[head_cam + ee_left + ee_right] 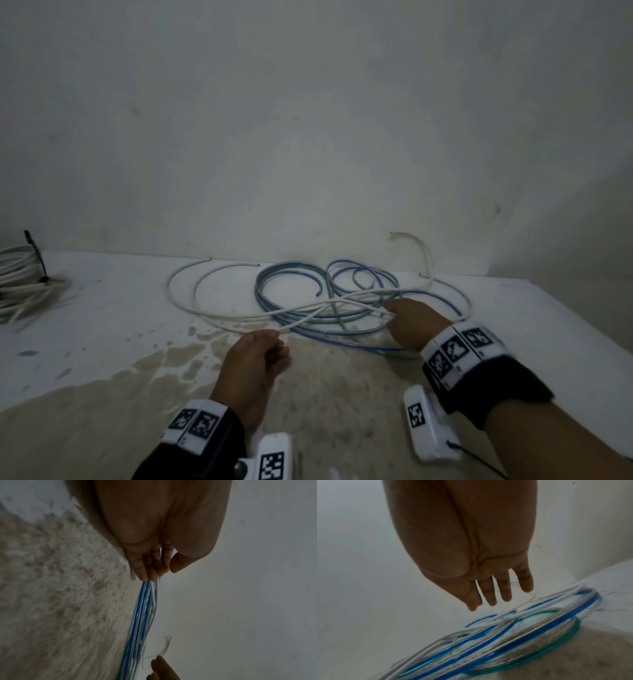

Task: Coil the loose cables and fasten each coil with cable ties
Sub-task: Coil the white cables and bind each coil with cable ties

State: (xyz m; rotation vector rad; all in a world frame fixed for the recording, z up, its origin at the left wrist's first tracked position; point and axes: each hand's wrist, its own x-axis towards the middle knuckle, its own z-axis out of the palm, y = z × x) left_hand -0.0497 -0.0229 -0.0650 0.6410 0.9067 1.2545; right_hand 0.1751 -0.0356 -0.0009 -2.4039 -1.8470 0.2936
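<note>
At nine o'clock on the table (113, 308) sits a finished white coil (20, 277) cinched by a black cable tie (36, 255), so I judge one bundle done. Moving right, my left hand (255, 359) has its grip pinched on a white cable (298, 322) near six o'clock. The loose tangle of white, blue cables (342, 317) and green cable (339, 320) sprawls at centre, toward twelve o'clock against the wall (308, 120). At three o'clock my right hand (412, 322) reaches into the tangle; its grip looks released in the wrist view, fingers (489, 595) straight above the strands. I judge the step is separating one cable; next I must draw it free, though crossed loops may snag.
</note>
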